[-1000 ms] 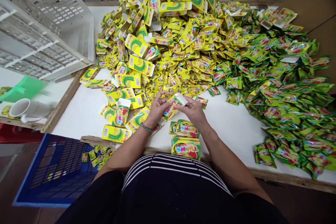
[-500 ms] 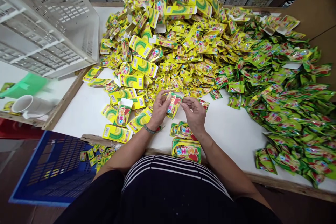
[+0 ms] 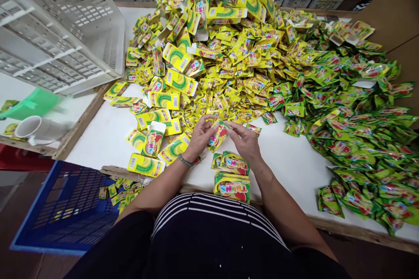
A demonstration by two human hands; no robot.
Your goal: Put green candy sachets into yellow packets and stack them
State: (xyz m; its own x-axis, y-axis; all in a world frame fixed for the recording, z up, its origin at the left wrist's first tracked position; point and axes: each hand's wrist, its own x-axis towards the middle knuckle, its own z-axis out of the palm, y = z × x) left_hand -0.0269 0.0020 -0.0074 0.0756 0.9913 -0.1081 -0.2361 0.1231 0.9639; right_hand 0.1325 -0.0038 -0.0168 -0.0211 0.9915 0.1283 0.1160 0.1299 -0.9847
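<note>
Between my two hands is a small candy box (image 3: 217, 136), yellow-green with TWINS lettering, tilted above the white tabletop. My left hand (image 3: 200, 138), with a beaded bracelet at the wrist, grips its left side between thumb and fingers. At the box's upper right end, my right hand (image 3: 244, 138) pinches the edge. Just below my hands lie several candy boxes (image 3: 233, 163), and a further box stack (image 3: 231, 187) sits against the table's front edge. A candy sachet (image 3: 253, 129) lies partly hidden behind my right hand.
Yellow sachets (image 3: 222, 83) are heaped at the back, with boxes on top; green sachets (image 3: 356, 139) spread along the right. Loose yellow boxes (image 3: 146, 165) lie left of my hands. A white crate (image 3: 108, 52), white mug (image 3: 41, 130) and blue crate (image 3: 36, 226) are at left.
The box in my hands has tipped and dropped slightly. My right hand's fingers have stretched further along its top end, while my left hand keeps its grip.
</note>
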